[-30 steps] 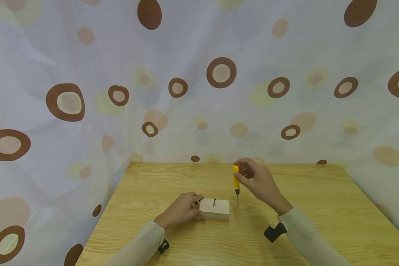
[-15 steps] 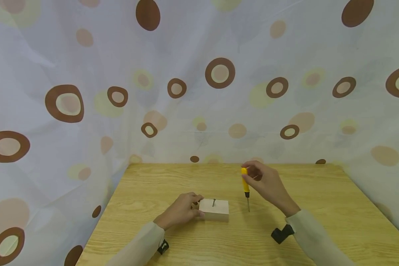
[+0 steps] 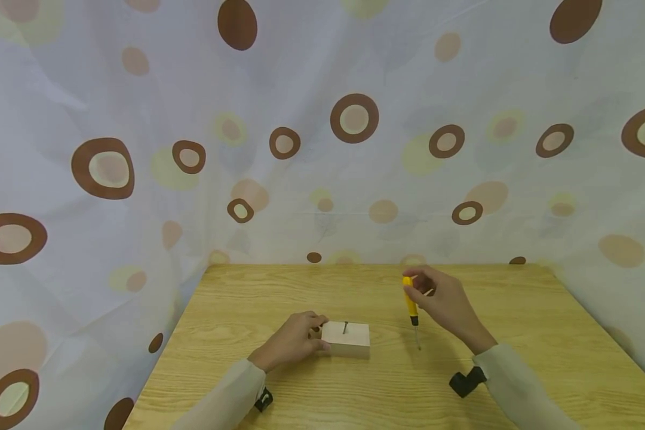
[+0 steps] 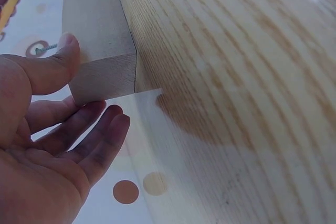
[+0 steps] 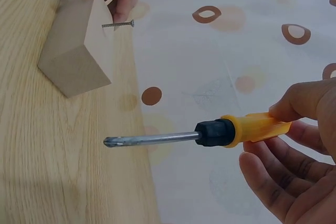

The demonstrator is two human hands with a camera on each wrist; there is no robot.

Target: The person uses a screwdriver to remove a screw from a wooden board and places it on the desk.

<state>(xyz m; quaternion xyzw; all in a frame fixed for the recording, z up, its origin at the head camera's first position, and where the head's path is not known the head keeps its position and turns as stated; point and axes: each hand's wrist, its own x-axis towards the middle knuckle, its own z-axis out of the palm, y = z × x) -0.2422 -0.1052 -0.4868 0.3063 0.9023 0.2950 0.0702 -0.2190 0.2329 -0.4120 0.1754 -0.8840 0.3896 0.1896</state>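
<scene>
A pale wooden block (image 3: 349,343) lies on the table with a screw (image 3: 346,327) standing up from its top face. My left hand (image 3: 295,340) holds the block's left end between thumb and fingers; in the left wrist view the thumb presses the block (image 4: 97,24) near the screw (image 4: 46,49). To the right of the block, my right hand (image 3: 446,304) pinches the yellow handle of a screwdriver (image 3: 411,298) near its top. Its black collar and metal shaft point down, and the tip of the screwdriver (image 5: 173,137) shows bare in the right wrist view, apart from the screw.
The wood-grain table (image 3: 236,298) stretches out around both hands. A white curtain with brown ringed spots (image 3: 322,167) rises behind the table and along both sides. Each wrist carries a small black device (image 3: 466,382).
My right hand has moved right and slightly nearer with the screwdriver, away from the block. The left hand, block and screw have stayed in place.
</scene>
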